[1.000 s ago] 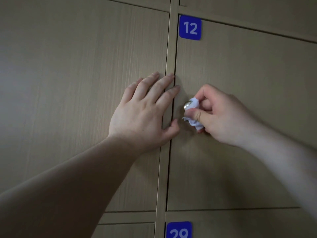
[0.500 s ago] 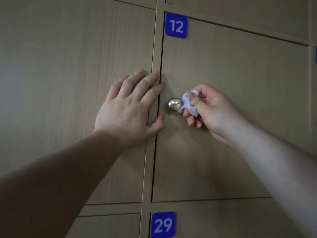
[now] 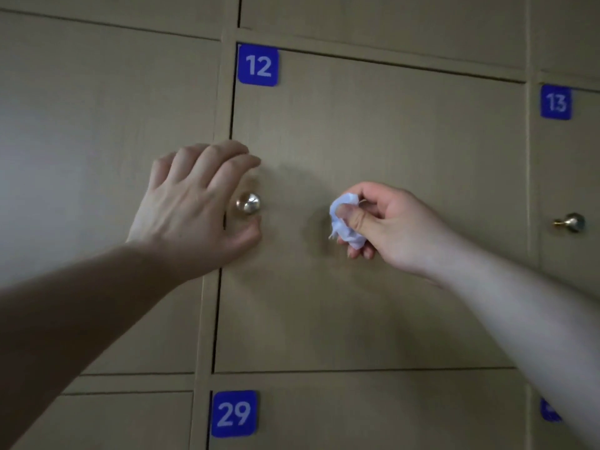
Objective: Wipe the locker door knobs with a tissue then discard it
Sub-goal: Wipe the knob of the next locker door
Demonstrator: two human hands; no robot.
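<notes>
Beige wood-grain locker doors [image 3: 389, 131] fill the dim view, with blue number plates 12 [image 3: 258, 64], 13 [image 3: 556, 102] and 29 [image 3: 233, 413]. The left hand [image 3: 194, 206] arches over door 12's metal knob [image 3: 248, 203], bent fingers above it and thumb below. The right hand [image 3: 396, 222] pinches the crumpled tissue [image 3: 341, 206], clear of that knob. Door 13's knob [image 3: 569, 222] is off to the right.

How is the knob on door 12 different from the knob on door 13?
The door 12 knob sits between the thumb and bent fingers of the left hand; the door 13 knob has no hand near it. The door 12 knob faces the camera as a round ball, while the door 13 knob shows sideways, stem visible. Both are shiny round metal knobs.
</notes>
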